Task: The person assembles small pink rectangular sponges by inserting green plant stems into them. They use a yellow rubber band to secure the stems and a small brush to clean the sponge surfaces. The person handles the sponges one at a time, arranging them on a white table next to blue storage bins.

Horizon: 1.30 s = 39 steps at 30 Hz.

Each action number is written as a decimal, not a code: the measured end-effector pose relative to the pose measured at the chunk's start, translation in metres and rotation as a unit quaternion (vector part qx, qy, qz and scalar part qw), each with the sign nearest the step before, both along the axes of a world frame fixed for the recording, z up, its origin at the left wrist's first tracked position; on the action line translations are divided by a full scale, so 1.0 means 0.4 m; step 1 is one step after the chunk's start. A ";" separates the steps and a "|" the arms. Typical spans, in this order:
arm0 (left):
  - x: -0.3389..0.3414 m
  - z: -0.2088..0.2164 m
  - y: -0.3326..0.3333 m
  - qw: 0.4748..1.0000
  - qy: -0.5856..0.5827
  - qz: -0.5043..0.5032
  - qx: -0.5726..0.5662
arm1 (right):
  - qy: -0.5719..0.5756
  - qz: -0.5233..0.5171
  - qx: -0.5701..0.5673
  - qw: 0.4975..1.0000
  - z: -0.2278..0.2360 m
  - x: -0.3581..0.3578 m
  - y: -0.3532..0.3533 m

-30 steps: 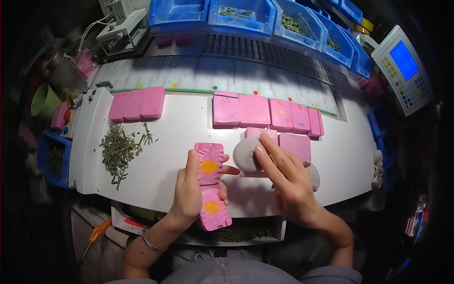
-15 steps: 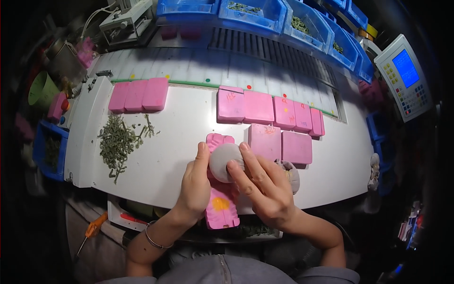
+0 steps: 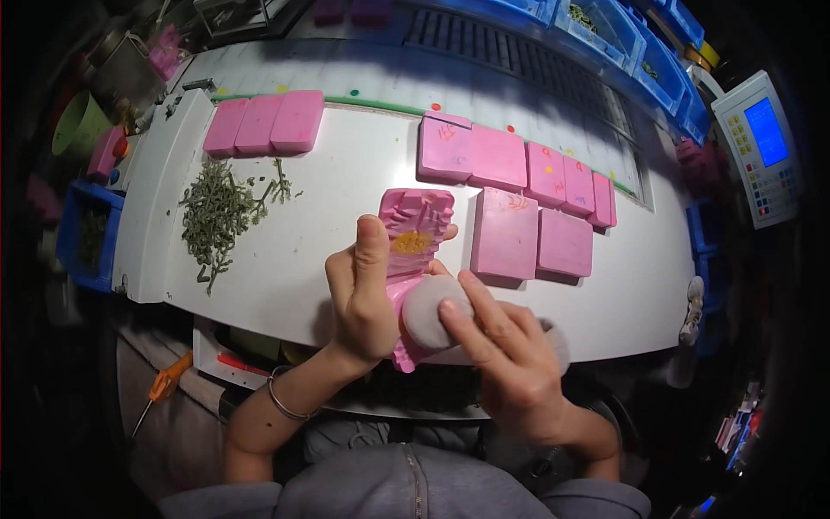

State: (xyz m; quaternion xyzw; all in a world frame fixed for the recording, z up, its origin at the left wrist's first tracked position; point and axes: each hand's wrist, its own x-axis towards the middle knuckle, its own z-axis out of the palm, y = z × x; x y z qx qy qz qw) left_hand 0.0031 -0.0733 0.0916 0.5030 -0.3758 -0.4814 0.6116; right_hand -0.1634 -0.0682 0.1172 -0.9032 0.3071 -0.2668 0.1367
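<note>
My left hand (image 3: 363, 294) holds a pink ribbed rubber mold (image 3: 424, 212), thumb up along its left side and fingertips showing at its right edge. The mold is bent at its middle, with its upper half raised and a yellow patch on that half. Against the lower half rests a round grey cloth pouch (image 3: 435, 313), which hides part of the surface there. My right hand (image 3: 519, 372) grips the pouch, two fingers lying on its top. More grey cloth of the pouch bulges out beyond the right hand.
Three pink blocks (image 3: 259, 123) stand at the back left, above a pile of green branched pieces (image 3: 214, 203). More pink blocks (image 3: 497, 156) line the back right. Blue bins (image 3: 596, 35) edge the far side. A keypad display (image 3: 759, 143) stands at the right.
The pouch has gone from the mold's upper half to its lower half. The mold is now bent, its upper half tilted up with the yellow patch showing. The whole view has shifted slightly.
</note>
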 end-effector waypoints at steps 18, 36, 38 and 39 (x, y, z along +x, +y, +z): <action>-0.007 -0.030 0.020 0.996 0.018 -0.081 -0.017 | -0.241 -0.024 0.232 0.942 0.003 0.046 -0.067; 0.035 0.041 0.062 0.936 -0.312 -0.013 -0.163 | -0.258 -0.061 0.253 0.930 -0.002 0.062 -0.075; 0.049 0.036 0.056 0.988 -0.124 -0.057 -0.077 | -0.265 -0.046 0.268 0.925 -0.004 0.063 -0.078; 0.061 0.036 0.049 0.996 -0.028 -0.080 -0.038 | -0.274 -0.035 0.278 0.920 -0.006 0.066 -0.082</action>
